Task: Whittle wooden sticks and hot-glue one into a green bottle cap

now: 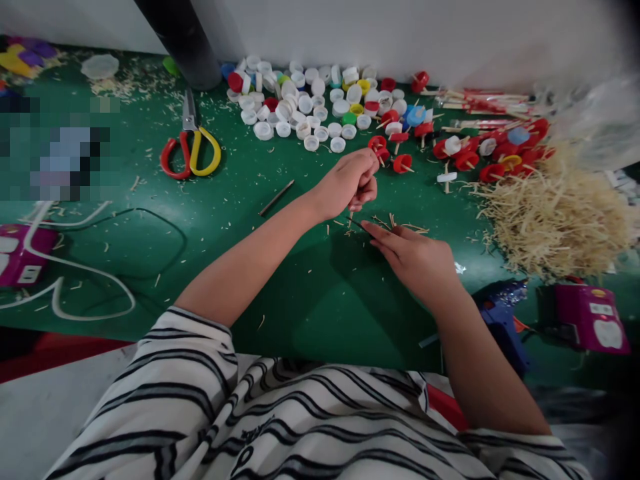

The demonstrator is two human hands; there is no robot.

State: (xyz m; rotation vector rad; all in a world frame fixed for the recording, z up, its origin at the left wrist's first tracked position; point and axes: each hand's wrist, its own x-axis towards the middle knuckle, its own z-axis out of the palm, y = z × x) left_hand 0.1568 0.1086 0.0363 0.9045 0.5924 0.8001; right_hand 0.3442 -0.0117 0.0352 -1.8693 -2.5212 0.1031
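Note:
My left hand (350,183) is closed, and a short end of a thin wooden stick (351,215) pokes out beneath its fingers. Whatever else lies inside that fist is hidden. My right hand (417,260) pinches a thin dark blade (354,221), whose tip points toward the stick end; whether they touch I cannot tell. Cut bits of wood (393,220) lie just beyond my right fingers. Right behind my left hand are red bottle caps (379,145) with sticks through them. A thin dark rod (277,198) rests on the green table left of my hands.
White and coloured bottle caps (305,103) are heaped at the back. Scissors (190,143) lie to the left, a pile of wood shavings (560,207) to the right. A blue glue gun (505,320) and a magenta box (590,317) sit near my right forearm; a white cable (95,267) curls at left.

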